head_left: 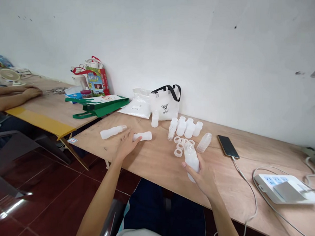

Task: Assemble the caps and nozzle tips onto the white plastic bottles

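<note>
My left hand (127, 144) is closed around one end of a frosted white plastic bottle (144, 136) lying on the wooden table. Another frosted bottle with a clear end (113, 131) lies just beyond it to the left. In my right hand (203, 173), near the table's front edge, is a frosted bottle with a clear top (191, 158), tilted away from me. Several white rings (178, 153) lie close by it. Behind them stands a group of frosted bottles (190, 128), and a clear plastic piece (204, 143) lies to their right.
A white tote bag (164, 106) and a white plastic packet (137, 108) rest against the wall. One single bottle (155, 119) stands before the tote. On the right lie a charging phone (228, 146) and a white power strip (286, 188) with cables. Another person's hands (30, 92) rest on the left table.
</note>
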`<state>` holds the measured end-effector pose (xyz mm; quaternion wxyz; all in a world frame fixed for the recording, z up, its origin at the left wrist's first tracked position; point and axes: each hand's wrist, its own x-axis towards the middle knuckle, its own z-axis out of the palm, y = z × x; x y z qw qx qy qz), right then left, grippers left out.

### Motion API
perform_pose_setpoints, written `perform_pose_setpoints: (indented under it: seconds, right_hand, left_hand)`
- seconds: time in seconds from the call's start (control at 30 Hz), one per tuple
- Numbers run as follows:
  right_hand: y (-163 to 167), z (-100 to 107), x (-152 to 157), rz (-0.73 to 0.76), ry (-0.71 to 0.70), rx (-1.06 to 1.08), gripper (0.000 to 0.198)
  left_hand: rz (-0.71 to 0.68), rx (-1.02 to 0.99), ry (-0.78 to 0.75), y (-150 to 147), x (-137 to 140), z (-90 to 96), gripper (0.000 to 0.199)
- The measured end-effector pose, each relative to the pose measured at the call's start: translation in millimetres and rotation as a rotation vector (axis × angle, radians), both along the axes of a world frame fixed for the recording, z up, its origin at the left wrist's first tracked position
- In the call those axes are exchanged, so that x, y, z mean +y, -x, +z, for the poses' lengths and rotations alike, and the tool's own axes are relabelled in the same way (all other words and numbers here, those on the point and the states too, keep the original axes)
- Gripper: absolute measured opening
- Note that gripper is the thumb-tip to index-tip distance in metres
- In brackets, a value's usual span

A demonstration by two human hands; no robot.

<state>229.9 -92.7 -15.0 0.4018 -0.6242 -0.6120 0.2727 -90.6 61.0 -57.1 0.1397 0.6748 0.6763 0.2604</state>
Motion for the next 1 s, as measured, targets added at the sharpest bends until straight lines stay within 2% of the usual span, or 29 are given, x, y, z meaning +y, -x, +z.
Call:
perform_pose_setpoints:
  seconds: [0.07, 0.17, 0.23, 0.3, 0.4, 0.47, 0.63, 0.7, 0.77, 0.83, 0.9, 1.0]
  right_hand:
    - [1, 1, 0, -0.003, 0.021, -0.022, 0.048]
    - [3, 4, 0, -0.006, 0.044, -0.045, 0.044]
    - [5, 5, -1, 0.011, 0.055, -0.036, 0.041]
    - [7, 6, -2, 0.042, 0.070, -0.020, 0.039]
    - [6, 6, -4, 0.148, 0.101, 0.026, 0.039]
    - [5, 5, -5, 0.245, 0.150, 0.118, 0.041]
    - [6, 4, -6, 0.347, 0.312, 0.355, 0.053]
    - [9, 6, -6, 0.284, 0.256, 0.268, 0.043]
    - [10, 9, -5, 0.163, 0.146, 0.085, 0.030]
    - [10, 11, -5, 0.107, 0.079, -0.021, 0.026]
    - [10, 10, -6, 0.165, 0.096, 0.052, 0.030]
    - [10, 3, -8, 0.322, 0.203, 0.307, 0.040]
  left_hand:
    - [-0.010, -0.037, -0.056, -9, -2, 4.5, 0.060]
    - [-0.019, -0.158, -0.179, -29, -17, 23.0, 0.059]
    - [-0.120, -0.339, -0.165, -47, -35, 40.4, 0.053]
    - [-0.359, -0.519, -0.034, -67, -57, 56.7, 0.045]
    - [-0.832, -0.689, 0.248, -92, -88, 71.2, 0.053]
    - [-0.950, -0.770, 0.323, -105, -100, 73.1, 0.054]
    - [-0.924, -0.961, 0.311, -118, -100, 62.2, 0.044]
    - [-0.818, -0.971, 0.287, -120, -96, 56.3, 0.046]
    - [-0.671, -0.961, 0.223, -122, -94, 52.5, 0.042]
    - [-0.601, -0.977, 0.155, -124, -94, 52.3, 0.038]
    - [-0.687, -1.011, 0.160, -123, -96, 56.6, 0.040]
    - [-0.952, -1.022, 0.297, -116, -98, 67.8, 0.047]
